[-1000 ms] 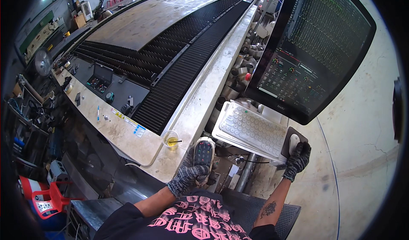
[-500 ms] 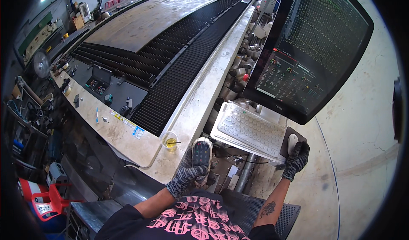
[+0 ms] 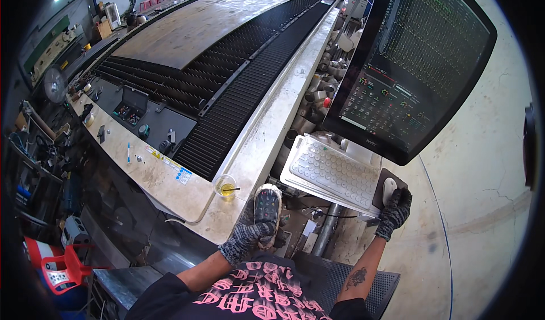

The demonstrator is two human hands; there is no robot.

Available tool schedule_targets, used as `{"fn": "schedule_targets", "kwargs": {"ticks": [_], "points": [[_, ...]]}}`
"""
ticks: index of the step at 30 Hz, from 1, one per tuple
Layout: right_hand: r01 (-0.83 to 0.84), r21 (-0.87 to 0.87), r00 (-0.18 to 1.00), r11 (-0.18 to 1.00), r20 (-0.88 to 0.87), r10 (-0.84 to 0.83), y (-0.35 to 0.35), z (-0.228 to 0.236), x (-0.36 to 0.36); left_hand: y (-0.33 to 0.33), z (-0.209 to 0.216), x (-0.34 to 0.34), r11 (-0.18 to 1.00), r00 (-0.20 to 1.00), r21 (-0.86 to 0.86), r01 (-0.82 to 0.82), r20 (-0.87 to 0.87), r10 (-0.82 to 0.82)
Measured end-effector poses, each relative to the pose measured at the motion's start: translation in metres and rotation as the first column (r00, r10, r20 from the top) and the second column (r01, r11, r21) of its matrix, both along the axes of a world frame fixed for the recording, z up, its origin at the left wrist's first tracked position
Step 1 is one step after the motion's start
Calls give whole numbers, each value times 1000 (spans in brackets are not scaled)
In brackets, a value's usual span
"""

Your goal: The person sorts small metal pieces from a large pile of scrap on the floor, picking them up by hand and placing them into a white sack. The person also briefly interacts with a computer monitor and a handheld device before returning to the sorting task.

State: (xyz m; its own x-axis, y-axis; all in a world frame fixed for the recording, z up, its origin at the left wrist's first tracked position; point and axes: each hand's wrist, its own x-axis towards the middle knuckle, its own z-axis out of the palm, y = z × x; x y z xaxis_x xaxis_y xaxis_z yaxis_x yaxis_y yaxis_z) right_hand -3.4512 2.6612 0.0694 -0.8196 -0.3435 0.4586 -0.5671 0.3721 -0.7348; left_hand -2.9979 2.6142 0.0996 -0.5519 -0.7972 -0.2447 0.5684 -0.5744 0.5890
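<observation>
My left hand, in a grey knit glove, grips a handheld remote pendant with several buttons, held over the near corner of the machine's pale rail. My right hand, gloved too, rests on a white mouse on a dark mouse pad. Left of the mouse lies a white keyboard on a tray. Above it stands a large dark monitor showing coloured lines and panels.
A small clear cup of yellow liquid stands on the rail near my left hand. A big cutting bed with dark slats carries a rusty metal sheet. Cluttered tools at left, a red stool below, concrete floor at right.
My left hand has drawn the remote slightly downward and closer to my body. The right hand stays on the mouse.
</observation>
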Motion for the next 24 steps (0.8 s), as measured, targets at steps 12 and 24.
{"fn": "schedule_targets", "kwargs": {"ticks": [12, 24], "points": [[13, 26, 1000, 1000, -6, -13, -1, 8, 8, 4, -1, 3, 1000, 999, -31, -3, -43, 1], [26, 27, 999, 999, -32, -25, -1, 9, 10, 4, -10, 8, 995, 998, -83, -56, 32, 59]]}}
